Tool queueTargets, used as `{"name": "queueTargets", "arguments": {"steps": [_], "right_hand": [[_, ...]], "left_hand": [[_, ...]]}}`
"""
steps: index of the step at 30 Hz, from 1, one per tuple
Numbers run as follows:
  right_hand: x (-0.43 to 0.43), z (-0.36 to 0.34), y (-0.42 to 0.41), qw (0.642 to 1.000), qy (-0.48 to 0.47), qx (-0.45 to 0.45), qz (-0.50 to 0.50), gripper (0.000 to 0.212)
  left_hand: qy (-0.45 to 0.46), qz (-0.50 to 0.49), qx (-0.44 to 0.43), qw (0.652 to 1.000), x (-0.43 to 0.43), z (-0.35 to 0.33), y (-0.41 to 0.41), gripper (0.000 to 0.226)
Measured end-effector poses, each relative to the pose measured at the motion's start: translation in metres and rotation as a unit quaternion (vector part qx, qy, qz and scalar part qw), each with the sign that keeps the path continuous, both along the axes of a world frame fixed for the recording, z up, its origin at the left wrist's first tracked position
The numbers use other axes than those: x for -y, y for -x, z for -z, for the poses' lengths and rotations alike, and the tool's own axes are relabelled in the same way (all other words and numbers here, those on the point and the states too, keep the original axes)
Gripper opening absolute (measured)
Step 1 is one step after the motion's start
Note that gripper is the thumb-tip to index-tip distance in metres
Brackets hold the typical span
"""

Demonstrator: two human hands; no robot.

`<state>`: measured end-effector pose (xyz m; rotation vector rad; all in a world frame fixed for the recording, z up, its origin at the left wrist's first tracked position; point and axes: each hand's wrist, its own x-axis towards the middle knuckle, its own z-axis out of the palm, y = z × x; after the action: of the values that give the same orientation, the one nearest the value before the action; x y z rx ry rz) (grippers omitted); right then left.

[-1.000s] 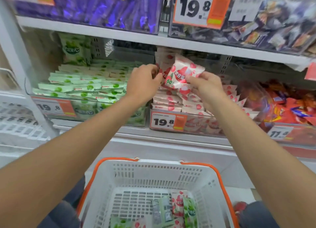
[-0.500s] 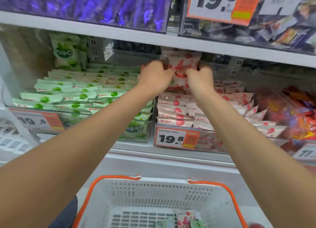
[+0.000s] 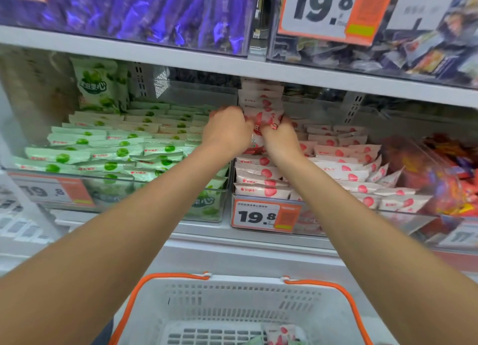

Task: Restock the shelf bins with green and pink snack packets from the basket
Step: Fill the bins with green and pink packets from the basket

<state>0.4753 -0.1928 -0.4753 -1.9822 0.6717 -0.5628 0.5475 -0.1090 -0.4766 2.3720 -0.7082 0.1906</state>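
Note:
Both hands reach into the pink bin [image 3: 261,199] on the middle shelf. My left hand [image 3: 226,131] and my right hand [image 3: 280,137] grip a pink strawberry packet [image 3: 261,120] between them, upright against the tall stack at the bin's back left. Rows of pink packets [image 3: 344,163] fill the rest of that bin. The green bin [image 3: 121,189] to the left holds rows of green packets [image 3: 108,150]. Below, the white basket [image 3: 232,300] with orange handles shows one pink packet [image 3: 280,334] at the frame's bottom edge.
The shelf board [image 3: 310,78] sits low over the bins. Above it are bins of purple sweets [image 3: 144,8] and mixed wrappers [image 3: 426,47]. A bin of red-orange snacks [image 3: 445,179] stands right of the pink one. Price tags [image 3: 263,216] hang on the bin fronts.
Both hands carried the pink packet forward and up into the back of the pink bin. The view moved closer to the shelf, and the basket dropped lower in frame.

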Motion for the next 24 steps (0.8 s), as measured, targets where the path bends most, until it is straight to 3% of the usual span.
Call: {"name": "queueTargets", "arguments": {"steps": [4, 7, 12, 16, 24], "right_hand": [[0.001, 0.000, 0.000, 0.998, -0.045, 0.047, 0.028, 0.024], [0.001, 0.003, -0.001, 0.998, -0.042, 0.034, 0.020, 0.011], [0.002, 0.003, -0.004, 0.993, -0.060, 0.092, 0.039, 0.039], [0.007, 0.009, -0.011, 0.988, -0.076, 0.128, 0.052, 0.041], [0.008, 0.010, -0.016, 0.991, -0.072, 0.108, 0.038, 0.053]], "left_hand": [[0.041, 0.003, -0.056, 0.998, 0.001, 0.000, -0.003, 0.017], [0.090, -0.019, -0.050, 0.995, 0.000, 0.001, 0.000, 0.012], [0.007, -0.006, -0.010, 1.000, 0.003, 0.000, 0.000, 0.022], [-0.016, 0.008, -0.012, 1.000, 0.002, 0.002, -0.007, 0.027], [-0.053, 0.002, -0.015, 0.999, 0.002, 0.001, -0.006, 0.030]]}}
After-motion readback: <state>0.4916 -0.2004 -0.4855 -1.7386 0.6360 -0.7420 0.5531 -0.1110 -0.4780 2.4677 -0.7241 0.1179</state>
